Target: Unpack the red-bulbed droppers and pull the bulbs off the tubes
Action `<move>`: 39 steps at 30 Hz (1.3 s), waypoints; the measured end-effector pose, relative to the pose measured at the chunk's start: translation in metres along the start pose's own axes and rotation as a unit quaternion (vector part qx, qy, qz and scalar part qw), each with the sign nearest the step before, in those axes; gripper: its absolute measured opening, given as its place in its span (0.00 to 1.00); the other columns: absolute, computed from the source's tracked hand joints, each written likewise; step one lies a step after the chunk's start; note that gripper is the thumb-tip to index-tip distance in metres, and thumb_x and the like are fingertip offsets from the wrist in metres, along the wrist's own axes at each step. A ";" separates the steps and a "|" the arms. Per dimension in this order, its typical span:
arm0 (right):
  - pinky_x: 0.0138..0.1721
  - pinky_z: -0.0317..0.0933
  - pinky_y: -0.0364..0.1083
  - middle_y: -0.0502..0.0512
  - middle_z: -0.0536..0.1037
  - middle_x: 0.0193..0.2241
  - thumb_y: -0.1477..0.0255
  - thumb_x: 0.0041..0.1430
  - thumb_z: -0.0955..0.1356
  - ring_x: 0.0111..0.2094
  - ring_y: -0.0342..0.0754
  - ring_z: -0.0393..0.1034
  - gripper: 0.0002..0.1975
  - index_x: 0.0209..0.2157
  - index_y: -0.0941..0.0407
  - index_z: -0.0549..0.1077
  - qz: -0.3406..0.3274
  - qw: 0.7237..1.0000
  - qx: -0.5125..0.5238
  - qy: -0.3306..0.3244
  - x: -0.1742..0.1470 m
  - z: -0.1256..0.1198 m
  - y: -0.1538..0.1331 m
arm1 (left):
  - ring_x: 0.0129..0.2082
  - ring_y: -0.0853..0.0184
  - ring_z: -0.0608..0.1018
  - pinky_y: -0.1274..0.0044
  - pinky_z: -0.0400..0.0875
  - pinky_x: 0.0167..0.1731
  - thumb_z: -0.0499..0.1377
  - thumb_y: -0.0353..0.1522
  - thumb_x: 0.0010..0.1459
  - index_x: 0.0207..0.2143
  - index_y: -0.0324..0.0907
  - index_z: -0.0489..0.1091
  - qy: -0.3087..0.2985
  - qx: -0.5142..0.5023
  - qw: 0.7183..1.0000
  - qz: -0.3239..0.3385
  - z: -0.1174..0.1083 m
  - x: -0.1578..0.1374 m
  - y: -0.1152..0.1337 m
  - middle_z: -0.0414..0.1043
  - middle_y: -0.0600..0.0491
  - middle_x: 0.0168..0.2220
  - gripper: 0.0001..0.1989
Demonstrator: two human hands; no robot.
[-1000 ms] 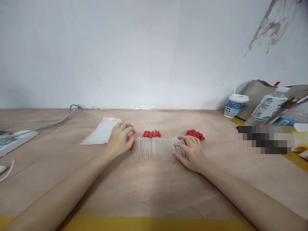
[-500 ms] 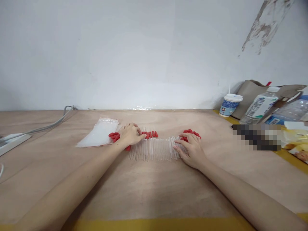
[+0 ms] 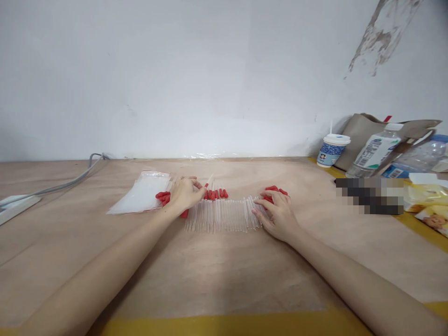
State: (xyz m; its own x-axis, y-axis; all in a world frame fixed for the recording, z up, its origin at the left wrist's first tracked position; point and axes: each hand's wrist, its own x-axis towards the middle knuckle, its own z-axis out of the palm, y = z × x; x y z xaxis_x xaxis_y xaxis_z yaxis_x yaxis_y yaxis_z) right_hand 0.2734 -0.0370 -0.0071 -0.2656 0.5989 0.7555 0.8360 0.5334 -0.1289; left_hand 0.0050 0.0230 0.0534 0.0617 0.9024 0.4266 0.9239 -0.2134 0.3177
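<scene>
My left hand (image 3: 185,192) pinches a dropper by its red rubber bulb (image 3: 206,185), and the thin clear tip points up and away. Under and beyond that hand lie several droppers with red bulbs (image 3: 221,192), their tubes toward the wall. Nearer to me is a row of clear thin glass tubes (image 3: 224,215), side by side. My right hand (image 3: 280,214) lies at the row's right end, fingers spread and touching or just over the tubes. Loose red bulbs (image 3: 276,189) sit partly hidden behind it. More red bulbs (image 3: 163,198) lie left of my left hand.
A clear plastic bag (image 3: 140,192) lies at the left. A grey cable (image 3: 70,179) runs to a white power strip (image 3: 17,207). On the right stand a paper cup (image 3: 332,151), a plastic bottle (image 3: 374,154), a grey bag (image 3: 353,135) and yellow packets (image 3: 425,196).
My left hand has lifted slightly, and a dropper with a red bulb now shows between its fingers. The right hand stays at the row's end. The view has shifted slightly.
</scene>
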 end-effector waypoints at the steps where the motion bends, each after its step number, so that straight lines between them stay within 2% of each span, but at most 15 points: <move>1: 0.44 0.55 0.55 0.60 0.70 0.41 0.65 0.55 0.64 0.42 0.53 0.64 0.12 0.38 0.55 0.72 0.001 1.000 0.006 0.002 0.000 0.000 0.001 | 0.48 0.54 0.69 0.63 0.62 0.47 0.57 0.38 0.47 0.24 0.43 0.73 0.013 -0.009 1.000 0.013 -0.003 -0.003 0.000 0.71 0.51 0.44 0.09; 4: 0.44 0.57 0.55 0.61 0.70 0.43 0.66 0.55 0.64 0.44 0.54 0.64 0.16 0.45 0.56 0.68 0.001 1.000 0.026 0.016 0.000 0.000 0.001 | 0.44 0.57 0.72 0.65 0.65 0.45 0.56 0.37 0.50 0.28 0.42 0.71 0.050 -0.065 0.992 0.096 -0.011 -0.021 -0.004 0.72 0.50 0.43 0.09; 6: 0.46 0.58 0.54 0.62 0.69 0.46 0.66 0.55 0.64 0.46 0.54 0.63 0.20 0.50 0.57 0.64 -0.009 0.999 0.037 0.022 0.001 -0.002 -0.002 | 0.39 0.62 0.75 0.70 0.69 0.39 0.55 0.36 0.53 0.33 0.41 0.70 0.050 -0.107 0.980 0.162 -0.013 -0.039 -0.009 0.74 0.50 0.40 0.09; 9: 0.49 0.56 0.54 0.63 0.66 0.50 0.66 0.55 0.64 0.50 0.54 0.60 0.25 0.54 0.58 0.59 -0.055 0.997 0.045 0.009 0.003 -0.006 -0.010 | 0.30 0.67 0.76 0.77 0.70 0.31 0.54 0.32 0.55 0.35 0.41 0.68 0.064 -0.134 0.957 0.248 -0.009 -0.065 -0.016 0.75 0.52 0.32 0.07; 13: 0.52 0.54 0.55 0.62 0.66 0.52 0.65 0.56 0.64 0.53 0.53 0.58 0.25 0.54 0.58 0.60 -0.142 0.988 0.051 -0.036 0.003 -0.008 -0.026 | 0.31 0.70 0.76 0.79 0.71 0.33 0.55 0.27 0.54 0.35 0.40 0.67 0.084 -0.160 0.925 0.334 0.002 -0.086 -0.019 0.74 0.52 0.33 0.05; 17: 0.53 0.52 0.56 0.59 0.69 0.50 0.63 0.57 0.63 0.53 0.52 0.59 0.21 0.51 0.57 0.64 -0.178 0.980 0.054 -0.075 0.002 -0.003 -0.039 | 0.32 0.70 0.76 0.79 0.72 0.33 0.56 0.26 0.54 0.37 0.41 0.66 0.072 -0.176 0.916 0.354 0.012 -0.091 -0.015 0.74 0.52 0.34 0.07; 23: 0.52 0.55 0.54 0.53 0.76 0.40 0.71 0.59 0.62 0.48 0.48 0.65 0.10 0.40 0.55 0.71 -0.180 0.979 0.082 -0.057 0.001 0.009 -0.042 | 0.33 0.69 0.76 0.78 0.72 0.33 0.56 0.27 0.54 0.39 0.42 0.67 0.067 -0.199 0.910 0.357 0.011 -0.091 -0.008 0.74 0.51 0.35 0.09; 26: 0.52 0.55 0.53 0.52 0.77 0.39 0.72 0.59 0.62 0.47 0.47 0.66 0.09 0.39 0.54 0.72 -0.184 0.977 0.092 -0.055 0.001 0.010 -0.042 | 0.42 0.63 0.75 0.72 0.70 0.42 0.57 0.30 0.54 0.46 0.42 0.65 0.080 -0.177 0.915 0.353 0.010 -0.090 -0.002 0.73 0.48 0.41 0.15; 28: 0.52 0.55 0.53 0.52 0.77 0.39 0.72 0.59 0.63 0.47 0.47 0.66 0.09 0.40 0.54 0.72 -0.188 0.976 0.092 -0.058 0.001 0.010 -0.043 | 0.48 0.60 0.71 0.67 0.67 0.47 0.58 0.34 0.53 0.50 0.42 0.63 0.066 -0.147 0.915 0.371 0.011 -0.088 0.002 0.70 0.46 0.46 0.20; 31: 0.51 0.57 0.52 0.52 0.77 0.39 0.71 0.59 0.62 0.47 0.47 0.66 0.10 0.41 0.54 0.72 -0.195 0.974 0.097 -0.061 0.002 0.009 -0.045 | 0.48 0.61 0.71 0.66 0.66 0.49 0.57 0.34 0.55 0.48 0.44 0.66 0.046 -0.121 0.903 0.410 0.016 -0.087 0.005 0.72 0.49 0.45 0.17; 34: 0.50 0.58 0.52 0.52 0.77 0.40 0.71 0.59 0.62 0.46 0.47 0.67 0.10 0.41 0.54 0.72 -0.196 0.973 0.099 -0.066 0.003 0.009 -0.047 | 0.44 0.65 0.74 0.67 0.66 0.49 0.56 0.30 0.56 0.43 0.43 0.69 0.059 -0.119 0.898 0.420 0.019 -0.088 0.007 0.74 0.51 0.41 0.11; 39: 0.50 0.59 0.53 0.54 0.76 0.41 0.67 0.59 0.63 0.46 0.48 0.68 0.12 0.43 0.55 0.71 -0.191 0.972 0.115 -0.075 0.001 0.012 -0.049 | 0.42 0.67 0.76 0.68 0.65 0.51 0.54 0.30 0.57 0.43 0.42 0.69 0.074 -0.117 0.890 0.433 0.019 -0.091 0.009 0.75 0.50 0.40 0.11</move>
State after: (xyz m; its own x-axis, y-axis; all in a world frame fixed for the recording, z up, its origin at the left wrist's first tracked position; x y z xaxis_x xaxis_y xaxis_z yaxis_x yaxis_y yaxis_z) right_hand 0.2267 -0.0551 -0.0075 -0.6176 0.4024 0.6757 0.5381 0.8428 -0.0101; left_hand 0.0148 -0.0540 0.0007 0.6467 0.3048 0.6992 0.4484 -0.8935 -0.0253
